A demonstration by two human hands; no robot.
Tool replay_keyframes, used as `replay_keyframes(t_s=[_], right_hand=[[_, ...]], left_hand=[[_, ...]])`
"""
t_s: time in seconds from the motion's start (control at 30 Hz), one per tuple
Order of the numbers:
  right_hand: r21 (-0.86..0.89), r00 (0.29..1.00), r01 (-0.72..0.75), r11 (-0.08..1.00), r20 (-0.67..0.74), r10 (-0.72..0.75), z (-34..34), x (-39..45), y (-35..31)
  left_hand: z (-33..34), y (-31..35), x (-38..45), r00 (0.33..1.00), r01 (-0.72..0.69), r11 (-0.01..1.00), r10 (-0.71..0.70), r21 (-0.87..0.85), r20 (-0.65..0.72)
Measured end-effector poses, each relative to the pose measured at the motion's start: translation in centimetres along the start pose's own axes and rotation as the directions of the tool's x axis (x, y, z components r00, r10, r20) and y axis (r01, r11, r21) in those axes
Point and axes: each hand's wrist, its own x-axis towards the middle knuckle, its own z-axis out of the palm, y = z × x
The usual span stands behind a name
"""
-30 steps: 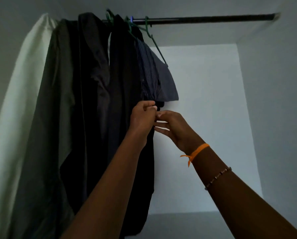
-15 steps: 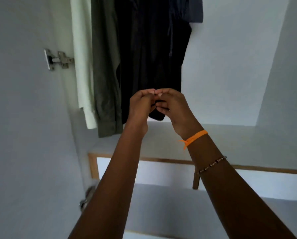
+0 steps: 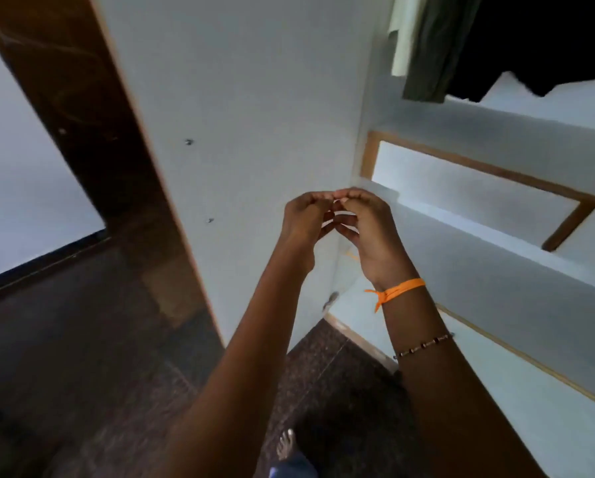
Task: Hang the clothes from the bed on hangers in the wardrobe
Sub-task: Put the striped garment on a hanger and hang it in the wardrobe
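1. The left hand point(image 3: 304, 220) and the right hand point(image 3: 365, 225) are raised together in front of the open white wardrobe door point(image 3: 254, 115), fingertips touching each other at the top
2. Both hands have their fingers curled inward; nothing can be made out between them, so whether they pinch anything cannot be told
3. The right wrist carries an orange thread band point(image 3: 398, 290) with a knotted tail, and further down the forearm sits a thin beaded bracelet point(image 3: 423, 346)
4. The clothes already hung show at the upper right: the hem of a pale cream garment point(image 3: 398, 36), beside it an olive-green garment point(image 3: 434, 50), and next to that a black garment point(image 3: 537, 43) whose lower edge hangs just above the white wardrobe shelf point(image 3: 496, 132)
5. No hanger or rail is in view; only the lower parts of these garments are seen
6. Below that shelf the wardrobe has white panels edged with brown wooden trim point(image 3: 479, 167), and a further white shelf point(image 3: 496, 263) lies behind the right hand
7. The inner face of the door bears two small metal screw heads point(image 3: 188, 142), one above the other
8. The door's dark brown wooden edge point(image 3: 82, 98) runs along its left side, with a white wall point(image 3: 23, 188) beyond it
9. The floor point(image 3: 82, 339) is dark speckled stone; a bare foot point(image 3: 285, 445) and a blue trouser hem point(image 3: 292, 467) show at the bottom
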Motion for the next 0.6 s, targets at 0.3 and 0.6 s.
replay_keyframes(t_s=[0.3,0.6], right_hand=[[-0.1,0.889,-0.232,0.968,0.383,0.252,19.5,-10.6,9.0],[-0.229,0.659,-0.306,0.924,0.65,0.379,42.0,-22.6,15.1]], left_hand=[[-22.5,-0.4,-10.4,0.886,0.015,0.991,-0.074,-0.131,-0.458],[-45.0,2.5,-22.6,0.655,-0.117,0.981,-0.043,-0.157,-0.754]])
